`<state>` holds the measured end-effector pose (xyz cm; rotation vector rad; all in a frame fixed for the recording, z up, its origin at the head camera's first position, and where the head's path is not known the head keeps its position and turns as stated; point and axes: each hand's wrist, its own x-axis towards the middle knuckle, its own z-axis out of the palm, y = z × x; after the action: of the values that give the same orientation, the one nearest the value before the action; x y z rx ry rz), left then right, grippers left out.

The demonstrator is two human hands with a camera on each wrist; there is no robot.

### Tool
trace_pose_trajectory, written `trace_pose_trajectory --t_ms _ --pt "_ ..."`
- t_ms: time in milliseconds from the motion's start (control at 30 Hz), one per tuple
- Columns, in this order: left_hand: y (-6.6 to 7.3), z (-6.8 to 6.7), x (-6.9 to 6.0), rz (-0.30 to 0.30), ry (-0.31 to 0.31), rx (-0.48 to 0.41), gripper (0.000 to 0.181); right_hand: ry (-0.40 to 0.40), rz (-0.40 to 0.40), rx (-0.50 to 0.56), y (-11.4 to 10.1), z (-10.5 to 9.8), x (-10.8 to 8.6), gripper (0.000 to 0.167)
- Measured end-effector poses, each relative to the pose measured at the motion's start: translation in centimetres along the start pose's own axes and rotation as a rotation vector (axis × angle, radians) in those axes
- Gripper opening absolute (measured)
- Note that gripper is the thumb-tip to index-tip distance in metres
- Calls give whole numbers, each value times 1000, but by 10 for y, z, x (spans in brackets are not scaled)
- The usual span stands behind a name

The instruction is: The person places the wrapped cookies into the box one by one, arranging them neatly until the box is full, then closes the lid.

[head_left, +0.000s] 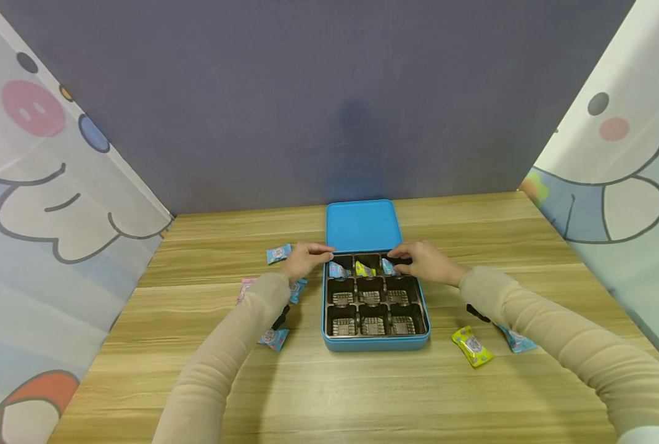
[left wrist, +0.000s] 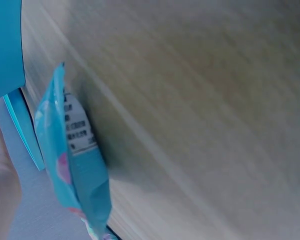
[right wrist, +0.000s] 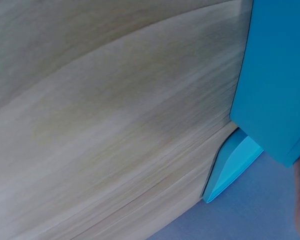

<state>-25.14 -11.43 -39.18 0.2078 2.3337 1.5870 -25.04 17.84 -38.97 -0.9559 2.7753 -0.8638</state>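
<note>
3 candies in 9-slot tin, 6 loose candies showing
4 left of it, 2 right. Left hand, right hand at its far corners, can't tell either grip

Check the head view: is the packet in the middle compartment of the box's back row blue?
No: the middle packet is yellow, while blue packets sit either side of it.

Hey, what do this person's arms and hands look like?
The left hand and right hand wear no gloves. The left sleeve and right sleeve are long, beige, close-fitting and wrinkled. Small black pieces show beside the forearms; I can't tell what they are.
</note>
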Motion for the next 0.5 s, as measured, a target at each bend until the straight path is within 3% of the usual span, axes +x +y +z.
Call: trace_pose_trajectory --t_ms 500 --pt "-2 1 2 -6 7 -12 32 -5 142 240 8 -18 -8 36"
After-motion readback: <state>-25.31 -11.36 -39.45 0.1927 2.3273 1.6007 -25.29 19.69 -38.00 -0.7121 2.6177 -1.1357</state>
